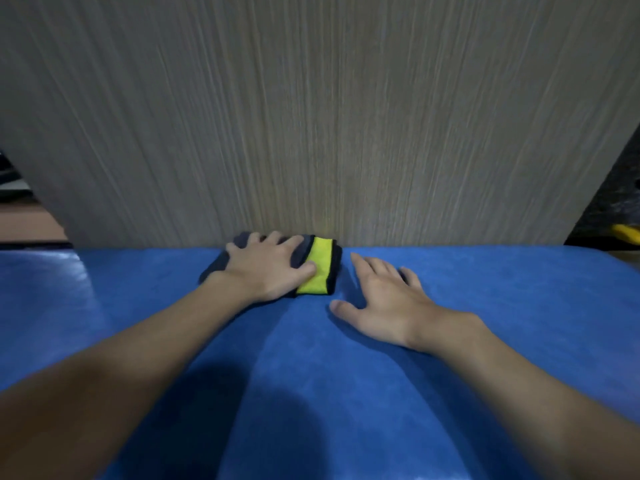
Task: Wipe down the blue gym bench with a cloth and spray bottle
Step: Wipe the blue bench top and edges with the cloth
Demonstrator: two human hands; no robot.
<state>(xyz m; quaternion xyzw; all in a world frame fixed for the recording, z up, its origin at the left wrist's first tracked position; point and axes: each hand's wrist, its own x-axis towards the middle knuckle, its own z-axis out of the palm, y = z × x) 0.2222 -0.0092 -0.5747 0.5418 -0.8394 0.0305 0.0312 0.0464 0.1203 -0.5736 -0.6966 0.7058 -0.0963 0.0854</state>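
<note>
The blue gym bench (502, 306) fills the lower half of the head view. A folded dark grey and yellow cloth (320, 268) lies at the bench's far edge, against a wooden panel. My left hand (266, 268) presses flat on the cloth with fingers spread, thumb on the yellow part. My right hand (384, 299) rests flat on the bare blue pad just right of the cloth, fingers spread, holding nothing. No spray bottle is in view.
A tall wood-grain panel (311, 116) stands directly behind the bench's far edge. A yellow object (627, 233) shows on dark flooring at the far right. Dark items sit past the panel at the far left.
</note>
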